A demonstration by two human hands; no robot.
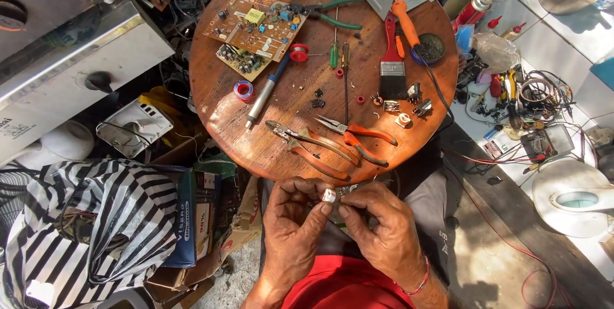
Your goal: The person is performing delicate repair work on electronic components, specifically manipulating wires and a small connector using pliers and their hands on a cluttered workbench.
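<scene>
My left hand point(291, 222) and my right hand point(380, 229) meet just below the near edge of a round wooden table point(224, 117). Together their fingertips pinch a small silvery metal part point(329, 196). Both hands are over my lap, close to my red shirt. Nearest on the table lie two orange-handled pliers point(320, 146) and a smaller pair of needle-nose pliers point(355, 131).
On the table: circuit boards point(256, 24), a soldering iron point(263, 95), a red-handled paintbrush point(391, 59), screwdrivers point(334, 53), solder reels point(243, 90), small metal parts point(403, 107). A striped bag point(83, 232) and boxes sit left; tangled wires and tools point(524, 98) lie right.
</scene>
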